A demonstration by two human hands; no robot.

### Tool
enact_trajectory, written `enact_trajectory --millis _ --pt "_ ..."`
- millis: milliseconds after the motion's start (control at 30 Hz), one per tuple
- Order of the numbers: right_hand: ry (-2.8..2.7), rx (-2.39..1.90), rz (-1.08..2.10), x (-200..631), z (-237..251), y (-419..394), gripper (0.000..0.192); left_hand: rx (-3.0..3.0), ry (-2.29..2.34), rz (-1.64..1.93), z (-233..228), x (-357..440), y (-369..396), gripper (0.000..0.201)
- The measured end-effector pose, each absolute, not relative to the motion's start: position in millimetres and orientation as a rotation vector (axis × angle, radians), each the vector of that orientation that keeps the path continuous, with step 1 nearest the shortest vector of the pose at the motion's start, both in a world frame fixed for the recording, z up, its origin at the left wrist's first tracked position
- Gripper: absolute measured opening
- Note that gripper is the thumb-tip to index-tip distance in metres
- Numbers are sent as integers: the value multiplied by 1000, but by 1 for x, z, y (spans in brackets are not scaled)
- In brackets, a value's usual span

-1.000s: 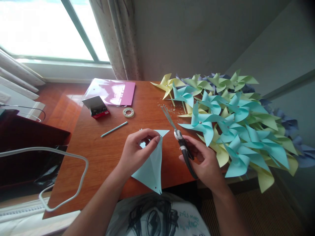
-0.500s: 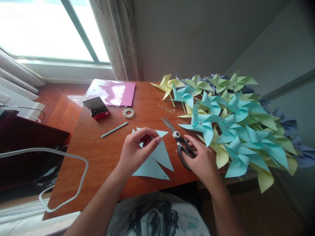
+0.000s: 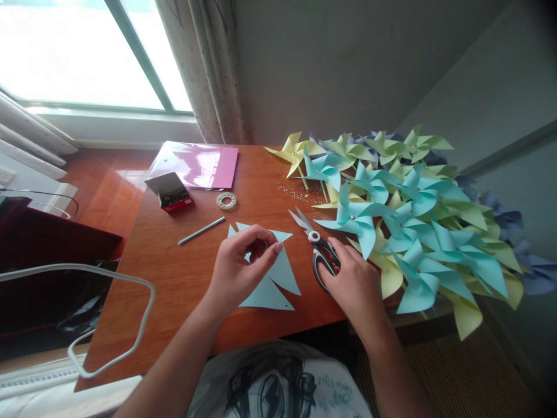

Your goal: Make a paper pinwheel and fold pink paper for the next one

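Observation:
My left hand [image 3: 248, 261] is pinched, thumb against fingertips, over a light blue paper square [image 3: 285, 270], holding it near one of its upper corners. Slits run inward from the paper's corners, and a small hole shows near its lower right point. Part of the sheet is hidden beneath my hand. My right hand [image 3: 354, 278] grips black-and-grey scissors [image 3: 314, 237] by the handles, a little right of the paper. Their blades are parted and point away from me, apart from the sheet.
Many paper pinwheels [image 3: 418, 226] in blue, green and yellow are piled on the right. Small beads [image 3: 300, 191] lie beside them. Further left are a tape roll [image 3: 227, 201], a blue paper stick [image 3: 201, 230], a small red box [image 3: 176, 200] and pink paper [image 3: 224, 168] in a clear sleeve.
The blue paper has shifted and turned slightly, its lower edge now farther from me. The scissors' blades have spread wider in my right hand. My left hand stays nearly in place.

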State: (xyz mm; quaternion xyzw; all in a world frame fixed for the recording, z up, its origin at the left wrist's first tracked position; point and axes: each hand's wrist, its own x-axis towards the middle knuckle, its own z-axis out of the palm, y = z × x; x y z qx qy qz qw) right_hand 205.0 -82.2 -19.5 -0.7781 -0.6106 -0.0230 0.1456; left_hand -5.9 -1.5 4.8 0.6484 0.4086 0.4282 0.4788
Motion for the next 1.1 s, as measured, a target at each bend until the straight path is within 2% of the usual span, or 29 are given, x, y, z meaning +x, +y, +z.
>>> enact_trajectory --millis 567,1100 --pt "-1870 -2354 -18 196 -8 -82 48 1444 1026 1042 7 -2 -1 16" --pt "-1868 -2226 71 201 -20 -89 37 1394 990 1039 9 -1 -3 16"
